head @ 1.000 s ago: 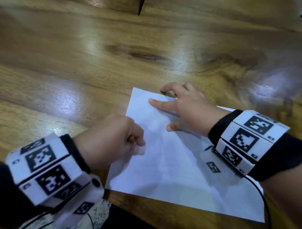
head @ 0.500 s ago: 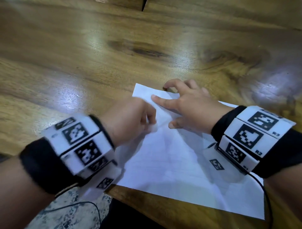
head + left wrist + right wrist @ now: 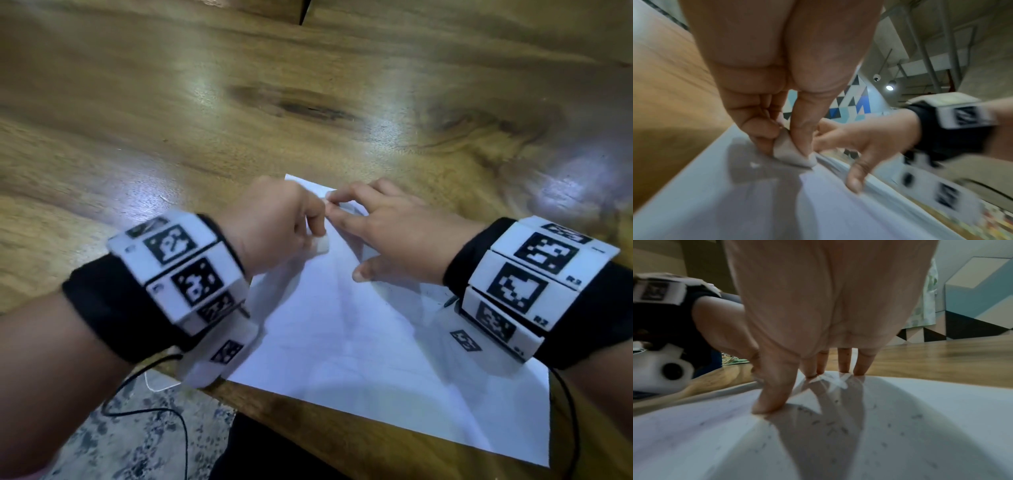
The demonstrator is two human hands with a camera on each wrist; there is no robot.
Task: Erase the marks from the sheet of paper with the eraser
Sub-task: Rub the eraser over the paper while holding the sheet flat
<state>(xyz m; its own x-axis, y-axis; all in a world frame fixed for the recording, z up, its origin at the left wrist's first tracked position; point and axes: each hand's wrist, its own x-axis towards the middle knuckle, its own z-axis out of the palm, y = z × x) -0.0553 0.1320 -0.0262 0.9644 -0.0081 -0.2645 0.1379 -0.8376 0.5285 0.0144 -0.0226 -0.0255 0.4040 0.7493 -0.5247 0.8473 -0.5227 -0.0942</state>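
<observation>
A white sheet of paper (image 3: 370, 349) lies on the wooden table near its front edge. My left hand (image 3: 284, 222) pinches a small white eraser (image 3: 321, 245) between thumb and fingers and presses it onto the sheet's far left part. In the left wrist view the eraser (image 3: 791, 151) touches the paper (image 3: 735, 203). My right hand (image 3: 387, 226) rests on the sheet's far end with fingers spread, fingertips (image 3: 768, 404) pressing the paper (image 3: 920, 426) down. Dark eraser crumbs (image 3: 830, 431) are scattered on it. Faint pencil lines show on the sheet.
The wooden table (image 3: 239, 102) stretches far beyond the sheet. Its front edge (image 3: 260, 404) runs just below the paper, with speckled floor (image 3: 137, 442) and a black cable (image 3: 161, 411) beneath. Both wrists wear marker-covered bands.
My left hand has moved with the eraser from the sheet's left edge toward the far corner, close to my right hand's fingers. My right hand has kept its place on the paper.
</observation>
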